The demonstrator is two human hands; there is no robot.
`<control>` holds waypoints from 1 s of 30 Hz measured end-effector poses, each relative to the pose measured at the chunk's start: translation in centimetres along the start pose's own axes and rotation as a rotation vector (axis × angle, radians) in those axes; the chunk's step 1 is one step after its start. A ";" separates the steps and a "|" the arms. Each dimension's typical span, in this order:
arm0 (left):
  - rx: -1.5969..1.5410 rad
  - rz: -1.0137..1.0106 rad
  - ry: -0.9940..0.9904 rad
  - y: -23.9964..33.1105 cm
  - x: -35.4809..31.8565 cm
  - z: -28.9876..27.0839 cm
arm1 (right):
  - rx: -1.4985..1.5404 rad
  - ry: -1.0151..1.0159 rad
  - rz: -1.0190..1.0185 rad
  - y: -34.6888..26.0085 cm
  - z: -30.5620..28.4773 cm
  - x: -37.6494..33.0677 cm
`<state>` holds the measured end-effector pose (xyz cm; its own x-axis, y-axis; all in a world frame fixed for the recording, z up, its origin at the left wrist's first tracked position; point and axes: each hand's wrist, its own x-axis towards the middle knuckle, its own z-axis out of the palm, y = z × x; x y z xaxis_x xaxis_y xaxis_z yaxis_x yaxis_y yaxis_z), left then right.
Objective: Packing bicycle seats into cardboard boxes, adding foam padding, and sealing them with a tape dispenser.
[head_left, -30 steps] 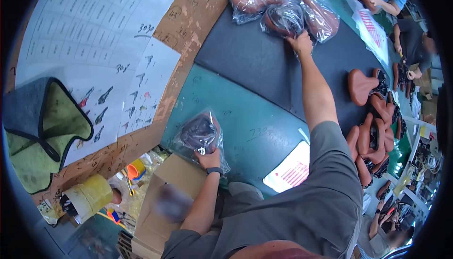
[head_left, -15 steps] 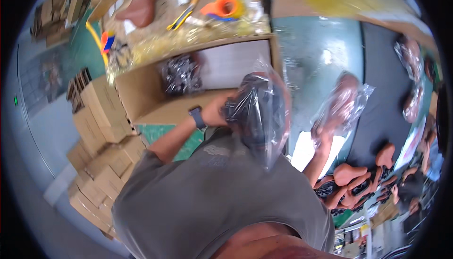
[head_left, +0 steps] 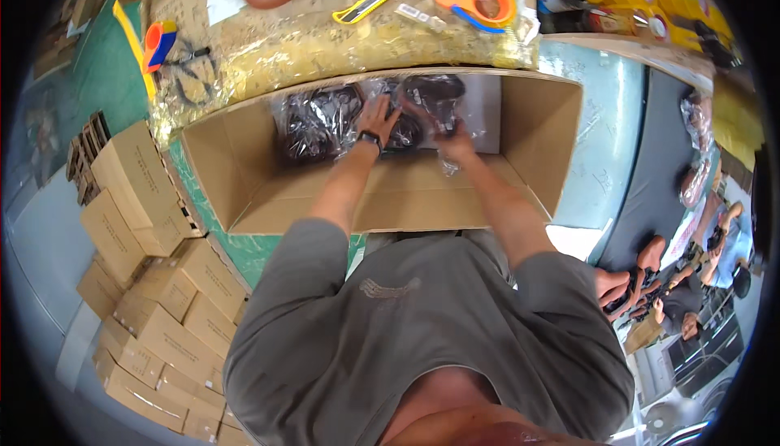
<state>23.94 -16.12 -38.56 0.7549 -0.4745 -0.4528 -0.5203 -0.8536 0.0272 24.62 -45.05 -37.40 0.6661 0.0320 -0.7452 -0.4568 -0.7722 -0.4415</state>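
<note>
Both hands down in the open cardboard box (head_left: 268,194) | left hand (head_left: 379,115) flat, fingers spread, on a bagged black saddle (head_left: 318,121) | right hand (head_left: 452,139) grips another bagged saddle (head_left: 432,93) at 12 o'clock | orange tape dispenser (head_left: 479,1) on the surface (head_left: 268,32) beyond

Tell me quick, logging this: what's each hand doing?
Left hand: open, resting on bagged saddles in the box.
Right hand: gripping a bagged saddle.
</note>
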 end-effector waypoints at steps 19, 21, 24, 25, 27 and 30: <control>-0.895 -0.238 0.380 34.7 5.2 -42.4 | 1.237 1.770 0.456 66.1 -75.7 -7.1; -0.899 -0.126 0.359 38.7 10.6 -44.5 | 1.345 1.805 0.533 77.2 -83.8 -7.8; -1.006 0.081 0.255 45.4 18.3 -47.8 | 1.684 1.762 0.385 80.7 -87.6 -3.6; -1.080 0.121 0.233 48.2 21.1 -48.2 | 1.945 1.742 0.229 79.2 -87.7 -1.5; -1.211 0.094 0.182 53.2 26.8 -49.3 | 2.046 1.518 -0.276 72.2 -83.0 1.8; -0.856 0.379 0.316 59.7 35.6 -50.5 | 1.900 1.434 -0.378 61.5 -74.5 -3.4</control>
<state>39.94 -94.78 -8.02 0.7346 -0.6781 -0.0252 -0.3797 -0.4415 0.8129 38.19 -139.97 -24.75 0.2618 -0.9290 -0.2615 0.4583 0.3582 -0.8134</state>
